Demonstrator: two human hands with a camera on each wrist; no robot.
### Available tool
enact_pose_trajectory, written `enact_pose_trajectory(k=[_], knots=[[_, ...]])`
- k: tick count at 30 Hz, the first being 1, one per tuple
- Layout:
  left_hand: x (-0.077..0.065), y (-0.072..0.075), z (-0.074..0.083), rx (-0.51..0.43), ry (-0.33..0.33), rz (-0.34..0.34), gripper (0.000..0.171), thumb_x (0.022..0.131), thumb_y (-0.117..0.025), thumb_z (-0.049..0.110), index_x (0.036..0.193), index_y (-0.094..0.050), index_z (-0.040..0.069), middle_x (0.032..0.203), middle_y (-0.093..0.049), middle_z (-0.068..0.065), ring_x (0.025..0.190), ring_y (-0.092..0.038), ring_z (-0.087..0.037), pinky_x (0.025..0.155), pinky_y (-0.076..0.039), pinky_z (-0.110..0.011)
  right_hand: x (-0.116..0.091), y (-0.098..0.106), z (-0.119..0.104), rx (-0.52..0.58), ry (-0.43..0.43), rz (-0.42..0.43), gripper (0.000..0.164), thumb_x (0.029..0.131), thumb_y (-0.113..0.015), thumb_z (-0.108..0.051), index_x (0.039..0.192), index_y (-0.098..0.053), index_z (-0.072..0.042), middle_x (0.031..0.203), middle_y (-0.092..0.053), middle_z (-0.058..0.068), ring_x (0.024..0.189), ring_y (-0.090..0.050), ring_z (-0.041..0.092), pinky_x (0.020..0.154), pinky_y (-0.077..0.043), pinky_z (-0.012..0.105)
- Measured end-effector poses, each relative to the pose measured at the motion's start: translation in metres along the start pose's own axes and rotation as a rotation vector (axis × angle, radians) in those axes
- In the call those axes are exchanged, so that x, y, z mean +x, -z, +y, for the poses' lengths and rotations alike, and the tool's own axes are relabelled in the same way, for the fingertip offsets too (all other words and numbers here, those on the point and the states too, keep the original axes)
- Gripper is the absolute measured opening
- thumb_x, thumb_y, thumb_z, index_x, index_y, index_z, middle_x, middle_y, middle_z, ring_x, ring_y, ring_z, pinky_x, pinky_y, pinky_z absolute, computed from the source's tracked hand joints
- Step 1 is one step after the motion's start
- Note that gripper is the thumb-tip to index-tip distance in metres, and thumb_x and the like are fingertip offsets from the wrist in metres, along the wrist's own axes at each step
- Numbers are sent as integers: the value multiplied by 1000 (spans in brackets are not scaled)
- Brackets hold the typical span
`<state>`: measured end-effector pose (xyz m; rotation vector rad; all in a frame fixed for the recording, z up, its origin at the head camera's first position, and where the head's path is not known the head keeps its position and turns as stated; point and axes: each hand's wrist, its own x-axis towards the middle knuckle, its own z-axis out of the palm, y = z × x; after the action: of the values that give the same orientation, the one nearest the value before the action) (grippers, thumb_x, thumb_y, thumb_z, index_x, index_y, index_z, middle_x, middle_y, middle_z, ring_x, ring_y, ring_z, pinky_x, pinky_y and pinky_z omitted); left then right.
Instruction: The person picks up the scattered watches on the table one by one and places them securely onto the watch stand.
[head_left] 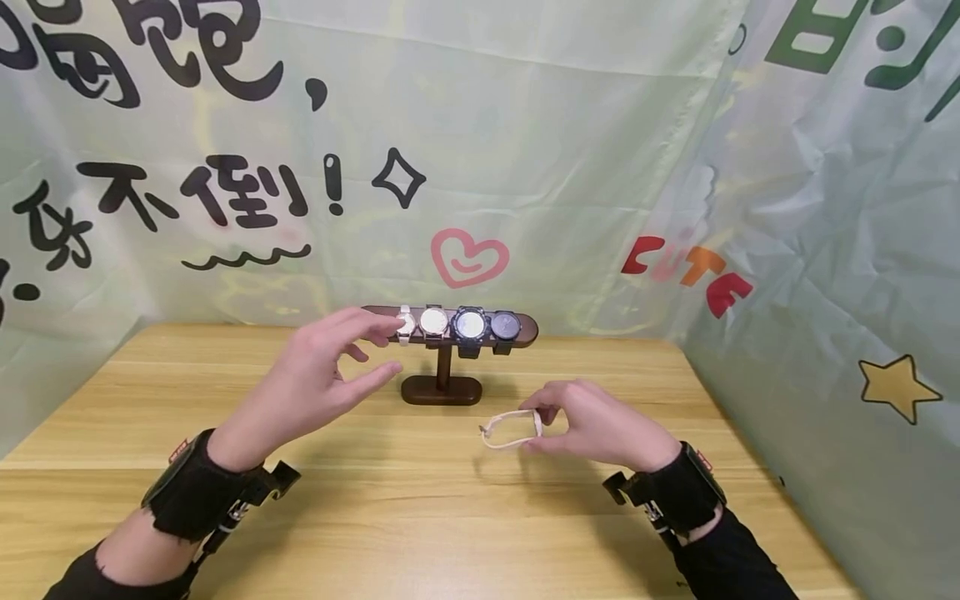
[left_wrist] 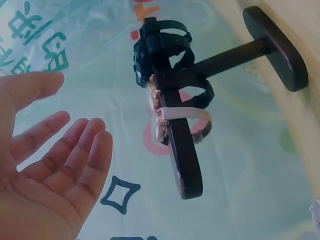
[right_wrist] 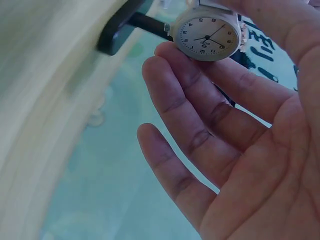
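Over the table, my right hand [head_left: 603, 425] pinches a wristwatch with a looped pale strap [head_left: 513, 414] between thumb and fingers. Its round white dial [right_wrist: 207, 40] faces the right wrist camera, in front of the fingers. My left hand [head_left: 311, 375] is raised with its fingers loosely extended, holding nothing. In the head view its fingertips overlap the left end of a dark wooden watch stand [head_left: 442, 390]; the left wrist view shows a gap between hand [left_wrist: 55, 175] and bar. Several watches sit along that bar: a white-strapped one [head_left: 406, 325] at left, then darker-strapped ones [head_left: 470, 325] to the right.
The stand's oval base rests toward the back of the light wooden table [head_left: 420, 517]. Behind it hangs a pale printed cloth [head_left: 555, 167] with lettering and a pink heart. Another cloth wall [head_left: 825, 292] borders the table on the right.
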<state>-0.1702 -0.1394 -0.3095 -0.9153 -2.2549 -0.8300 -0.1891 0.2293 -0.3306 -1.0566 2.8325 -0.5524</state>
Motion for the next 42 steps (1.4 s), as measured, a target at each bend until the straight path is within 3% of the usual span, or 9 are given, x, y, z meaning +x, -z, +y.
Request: enact_pose_trajectory(k=[9, 13, 16, 25, 37, 42], knots=[[-2, -7, 9, -4, -24, -86, 49, 88, -91, 19, 133, -72, 15, 114, -73, 3, 94, -70, -9, 77, -64, -25, 19, 3, -19, -3, 31, 17, 37, 90, -89, -35, 119, -80, -12, 94, -72, -11, 87, -63, 6, 76, -52, 22], [-5, -11, 12, -28, -17, -131, 53, 87, -92, 22, 136, -71, 16, 115, -71, 2, 98, -68, -11, 65, -58, -20, 26, 5, -27, 7, 57, 35, 36, 90, -89, -36, 119, -80, -16, 91, -70, -12, 85, -61, 4, 74, -51, 22], [-6, -16, 13, -34, -36, -144, 55, 86, -93, 24, 136, -71, 14, 117, -72, 0, 100, -68, -12, 63, -55, -21, 31, 6, -34, 13, 73, 40, 37, 90, -88, -38, 119, -80, -17, 92, -71, -14, 86, -62, 3, 75, -53, 22], [-6, -24, 14, -18, -64, -187, 56, 85, -93, 27, 135, -71, 14, 127, -75, -1, 107, -72, -13, 91, -65, -38, 44, 10, -54, 11, 97, 56, 43, 90, -88, -41, 123, -79, -16, 101, -73, -12, 90, -64, 4, 80, -57, 24], [-6, -29, 10, 34, -121, -177, 56, 81, -96, 32, 129, -74, 11, 115, -77, -1, 84, -65, -11, 75, -60, -28, 53, 13, -66, 15, 159, 110, 45, 89, -89, -39, 125, -79, -14, 96, -74, -6, 86, -65, 2, 79, -58, 23], [-7, -30, 11, 48, -109, -180, 52, 81, -96, 32, 124, -76, 10, 112, -78, 1, 83, -67, -10, 74, -59, -25, 55, 13, -71, 5, 166, 113, 45, 90, -88, -41, 125, -78, -14, 95, -74, -3, 86, -63, 4, 80, -57, 23]])
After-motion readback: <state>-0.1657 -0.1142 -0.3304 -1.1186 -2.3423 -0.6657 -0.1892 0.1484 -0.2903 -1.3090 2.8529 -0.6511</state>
